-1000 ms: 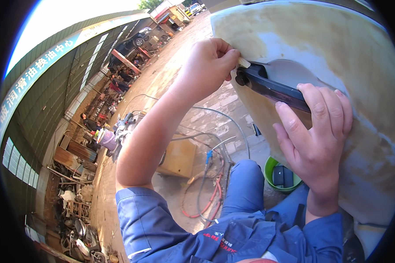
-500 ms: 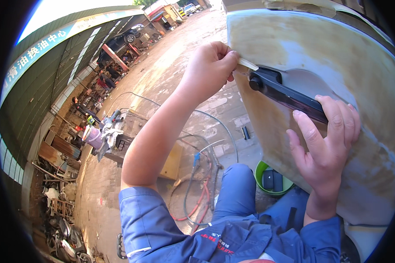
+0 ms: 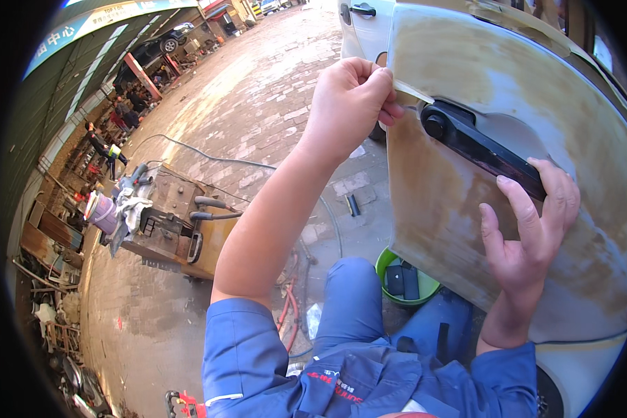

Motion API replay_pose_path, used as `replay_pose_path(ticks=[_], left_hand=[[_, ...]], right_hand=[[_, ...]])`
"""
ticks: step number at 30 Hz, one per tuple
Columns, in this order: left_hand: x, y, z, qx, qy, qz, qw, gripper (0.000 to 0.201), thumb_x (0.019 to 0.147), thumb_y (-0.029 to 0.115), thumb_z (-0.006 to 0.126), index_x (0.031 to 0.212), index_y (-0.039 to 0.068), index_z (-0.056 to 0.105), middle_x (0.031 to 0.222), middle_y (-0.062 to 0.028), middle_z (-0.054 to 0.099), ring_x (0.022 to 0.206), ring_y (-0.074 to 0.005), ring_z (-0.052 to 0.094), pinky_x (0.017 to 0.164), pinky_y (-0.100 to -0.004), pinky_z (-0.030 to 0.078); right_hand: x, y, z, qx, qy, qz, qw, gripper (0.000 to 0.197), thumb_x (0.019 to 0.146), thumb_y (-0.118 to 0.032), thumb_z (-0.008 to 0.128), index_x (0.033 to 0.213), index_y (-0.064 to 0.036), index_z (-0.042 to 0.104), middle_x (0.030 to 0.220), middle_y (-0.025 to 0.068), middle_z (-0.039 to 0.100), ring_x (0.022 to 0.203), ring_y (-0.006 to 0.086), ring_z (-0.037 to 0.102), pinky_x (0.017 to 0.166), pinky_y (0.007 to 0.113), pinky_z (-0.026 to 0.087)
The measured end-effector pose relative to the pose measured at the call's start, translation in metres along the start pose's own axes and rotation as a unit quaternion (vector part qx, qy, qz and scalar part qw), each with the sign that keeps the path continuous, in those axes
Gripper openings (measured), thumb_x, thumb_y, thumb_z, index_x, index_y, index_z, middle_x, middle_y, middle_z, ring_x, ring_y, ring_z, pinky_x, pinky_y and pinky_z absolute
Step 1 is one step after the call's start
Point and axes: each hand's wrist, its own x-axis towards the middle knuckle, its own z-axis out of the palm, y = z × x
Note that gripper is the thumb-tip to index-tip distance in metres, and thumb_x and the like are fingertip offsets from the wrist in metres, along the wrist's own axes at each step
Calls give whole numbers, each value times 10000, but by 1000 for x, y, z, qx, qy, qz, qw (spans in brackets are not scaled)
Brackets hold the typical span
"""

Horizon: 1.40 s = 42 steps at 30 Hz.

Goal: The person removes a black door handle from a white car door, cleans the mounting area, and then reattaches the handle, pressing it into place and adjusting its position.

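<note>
A black door handle (image 3: 488, 155) sits on a car door (image 3: 439, 202) whose surface is patchy tan and white, as if sanded. My left hand (image 3: 355, 104) is closed in a pinch on a narrow pale strip of tape (image 3: 416, 93). The strip stretches to the handle's left end, beside its round black knob (image 3: 435, 125). At the handle's right end is my right hand (image 3: 533, 233), its fingers spread and bent. Its upper fingertips rest on or close by the handle, and its thumb stands apart from them.
Below the door stands a green bucket (image 3: 428, 295) with dark blocks inside. A metal cart (image 3: 160, 244) at left carries a white cloth (image 3: 131, 206) and a purple pail (image 3: 103, 214). A cable (image 3: 209, 159) and red hoses (image 3: 290, 299) lie on the brick ground. People are far left.
The view has shifted, so the door and handle sit farther right in the picture. My left hand still pinches the strip; my right hand stays by the handle's end, its fingers slightly more curled.
</note>
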Motion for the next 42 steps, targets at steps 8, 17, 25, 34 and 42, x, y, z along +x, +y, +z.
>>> replay_pose_path(ticks=[8,17,25,34,42], left_hand=[[-4,-22,0,-178,-18,-43,983,225,1034,204,655,945,-3,650,861,-73,690,737,-159,720,666,-290,599],[-3,-40,6,-380,-19,-77,922,202,1042,175,644,1115,-13,637,896,-71,690,782,-167,706,727,-322,593],[17,-60,9,90,47,466,879,298,771,70,756,1065,105,724,1081,-96,635,999,-313,653,826,-418,573],[39,-71,14,36,21,555,831,198,752,-5,768,935,69,756,982,-70,648,892,-272,643,757,-384,552],[34,-77,16,-35,19,551,834,249,743,-76,775,969,29,766,978,-88,660,862,-280,653,756,-364,535]], right_hand=[[4,-7,-2,-8,-12,35,999,530,750,-143,863,1253,-47,727,1295,200,667,1204,404,603,1115,524,423],[55,0,-1,-102,-146,16,984,344,828,-196,876,1100,-34,744,948,148,708,861,345,631,815,416,502],[59,1,13,-188,-164,-37,968,355,832,-316,885,943,-37,694,824,140,643,750,359,579,714,430,465],[53,-1,9,-175,-146,-41,973,410,817,-348,895,920,-21,668,778,119,581,724,338,532,679,417,432],[49,-3,7,-160,-123,-41,978,438,783,-355,919,912,-15,674,793,119,572,739,326,524,681,410,435]])
